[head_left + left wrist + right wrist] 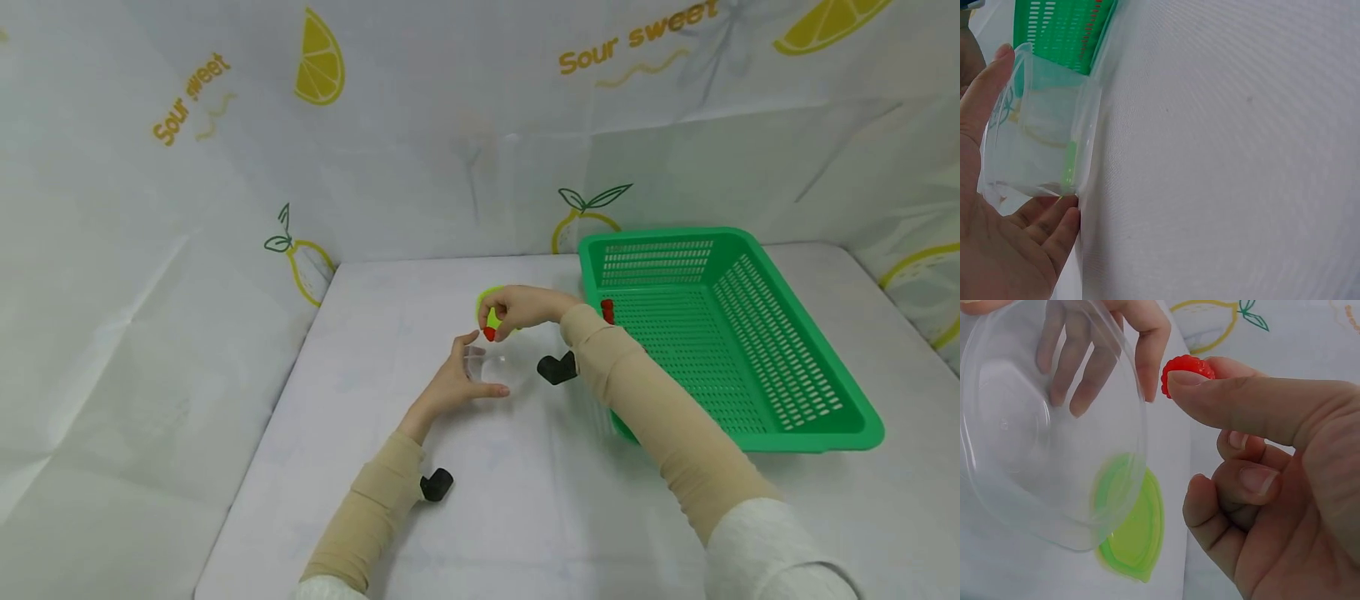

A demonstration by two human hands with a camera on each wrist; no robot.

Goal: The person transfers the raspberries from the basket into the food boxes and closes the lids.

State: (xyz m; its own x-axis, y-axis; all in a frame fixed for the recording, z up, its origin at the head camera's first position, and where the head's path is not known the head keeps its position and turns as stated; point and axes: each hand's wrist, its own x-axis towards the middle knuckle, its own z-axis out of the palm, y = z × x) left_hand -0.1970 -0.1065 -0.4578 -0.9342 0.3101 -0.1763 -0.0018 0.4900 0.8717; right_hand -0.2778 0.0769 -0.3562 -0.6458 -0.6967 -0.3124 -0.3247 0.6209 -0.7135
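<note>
My left hand [448, 388] holds a clear plastic container [1047, 125] on the white-covered table, thumb on one side and fingers on the other. In the right wrist view the container's open mouth faces the camera, and nothing shows inside. My right hand [528, 306] pinches a small red raspberry-like piece [1186, 367] between thumb and forefinger, just beyond the container's rim. Its other fingers are curled in. Behind the container lies a lime-green lid [1138, 544], partly covered by the right hand in the head view.
A green slotted basket [810, 350] stands at the right, with red pieces [607, 311] by its left wall. My right forearm crosses its near left corner and hides part of it. White sheeting [450, 150] with lemon prints hangs behind the table.
</note>
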